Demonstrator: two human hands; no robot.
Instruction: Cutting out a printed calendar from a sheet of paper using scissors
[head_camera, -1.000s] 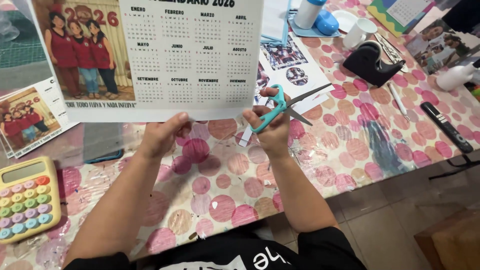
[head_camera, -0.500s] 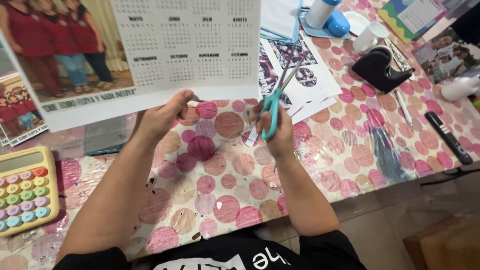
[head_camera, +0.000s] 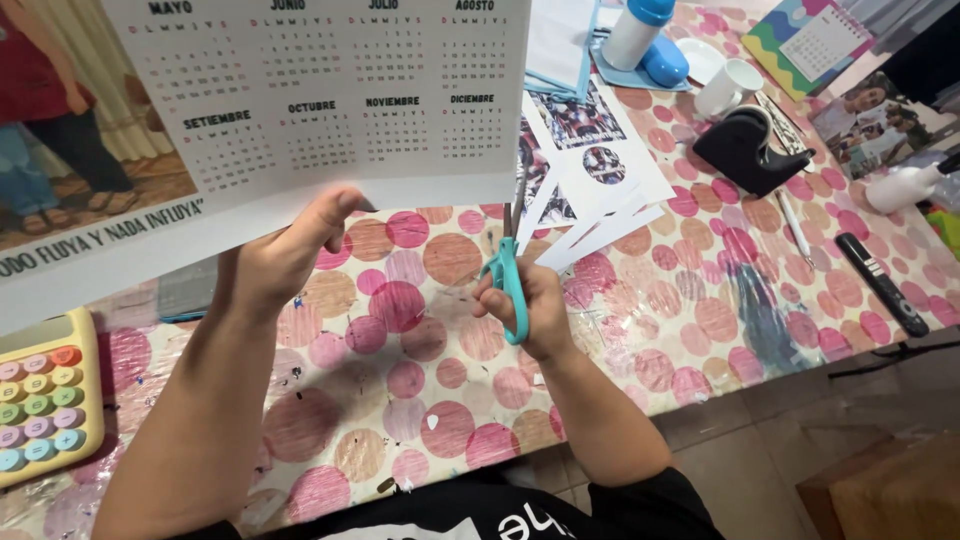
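From my head camera, my left hand pinches the lower edge of the printed calendar sheet, thumb pressed on the front and the other fingers curled behind it, holding the sheet up off the table. My right hand is closed through the teal handles of the scissors, fingers curled tight in the loops; the blades point up to the sheet's bottom right corner, but they are too thin and blurred for me to tell how far apart they stand. Below lies the table with its pink and brown dotted cover. The yellow calculator sits at my far left, well apart. Beyond the scissors lie cut paper prints, then a black tape dispenser and a white cup; I cannot see into the cup.
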